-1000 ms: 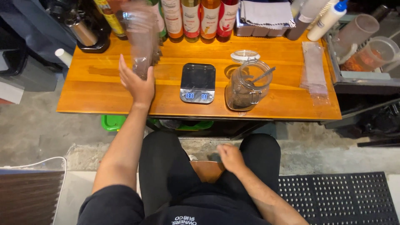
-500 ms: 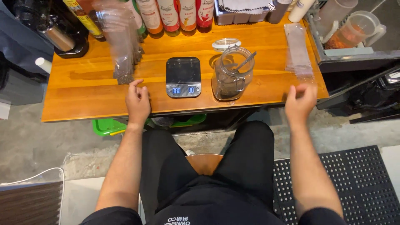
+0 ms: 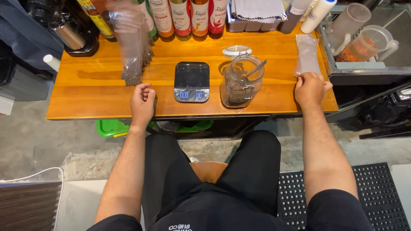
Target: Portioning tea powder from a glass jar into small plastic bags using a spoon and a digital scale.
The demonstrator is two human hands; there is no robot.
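My left hand (image 3: 142,102) rests on the wooden table (image 3: 94,92), fingers curled, holding nothing, just below a row of clear plastic bags (image 3: 130,47) with dark contents at their bottoms. My right hand (image 3: 310,88) lies at the table's right end, its fingers pinching the near edge of a flat clear plastic bag (image 3: 307,54). Between the hands stand a small black digital scale (image 3: 192,81) and an open glass clip jar (image 3: 242,81) with dark contents and a metal spoon (image 3: 256,69) in it. The jar's lid (image 3: 236,51) lies behind it.
Syrup bottles (image 3: 182,17) line the table's back edge beside a tray of folded cloths (image 3: 257,10). A dark machine (image 3: 70,30) stands at back left. Plastic measuring jugs (image 3: 368,40) sit in a sink to the right. A green bin (image 3: 113,127) is under the table.
My right hand rose from my lap, reached to the table's right end and took the edge of the flat bag. My left hand let go of the standing bags and settled on the table.
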